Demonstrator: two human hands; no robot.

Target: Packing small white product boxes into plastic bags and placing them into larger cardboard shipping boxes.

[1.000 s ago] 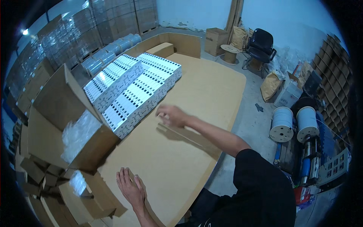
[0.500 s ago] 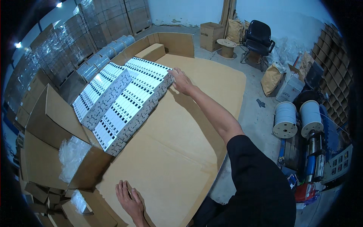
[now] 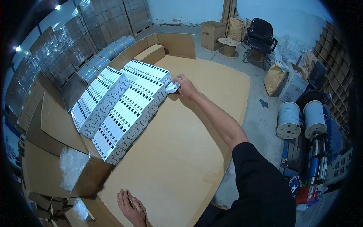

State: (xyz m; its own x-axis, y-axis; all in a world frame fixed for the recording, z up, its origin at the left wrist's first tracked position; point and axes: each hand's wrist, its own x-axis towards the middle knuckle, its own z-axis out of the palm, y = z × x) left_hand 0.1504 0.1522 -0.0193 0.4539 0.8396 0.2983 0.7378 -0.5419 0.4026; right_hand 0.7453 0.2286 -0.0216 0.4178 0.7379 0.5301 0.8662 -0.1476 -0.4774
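Narrow white pieces with black marks on top and patterned end faces stand packed in rows on the cardboard-covered table. One block (image 3: 100, 102) sits to the left, and a longer row (image 3: 130, 108) runs beside it on the right. At the far right side of that row, my right hand (image 3: 186, 86) grips one narrow white piece (image 3: 172, 88) between thumb and fingers. That piece sticks out from the row, tilted. My left hand (image 3: 131, 209) rests with fingers spread on the cardboard sheet (image 3: 170, 166) near the front edge and holds nothing.
Open cardboard boxes (image 3: 45, 159) with clear plastic film (image 3: 73, 166) stand at the left. A cardboard rim (image 3: 176, 44) edges the table's far end. Beyond on the floor are a black chair (image 3: 260, 36), white reels (image 3: 288, 121) and a paper sack (image 3: 275, 78).
My right hand has drawn one narrow white piece out of the row, shifting slightly right and nearer. My left hand stays on the cardboard, and the view has tilted a little.
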